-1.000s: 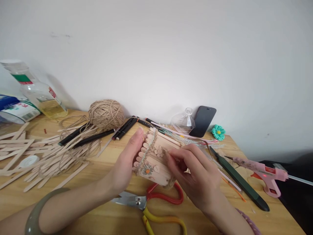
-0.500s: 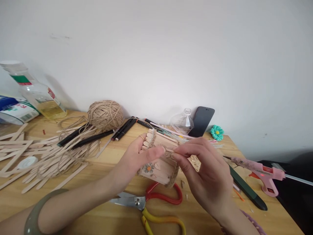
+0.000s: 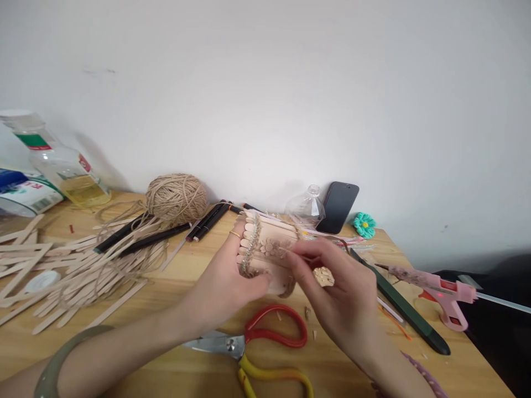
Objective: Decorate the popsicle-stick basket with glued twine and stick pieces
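My left hand (image 3: 238, 282) is wrapped round a small holder built of craft sticks (image 3: 276, 226), its thumb on the near side. Grey-beige twine edges the holder's rounded stick ends, and a pale wooden flower (image 3: 267, 246) sits on the side facing me. With thumb and forefinger pinched together, my right hand (image 3: 340, 287) is close beside that flower, on a thin pale wooden piece mostly covered by the fingers. Scissors (image 3: 232, 344) with one red and one yellow handle lie on the table below the holder.
Loose craft sticks (image 3: 83, 276), a twine ball (image 3: 177, 197) and black markers (image 3: 209, 221) are on the left, near a glass bottle (image 3: 85, 185). At the back stand a clear bottle top (image 3: 309, 209) and a phone (image 3: 338, 205). A pink glue gun (image 3: 446, 296) lies right.
The holder has turned in my left hand: the wooden flower now faces me and the grey-orange flower is out of sight. My left thumb has moved lower; my right hand stays pinched beside it.
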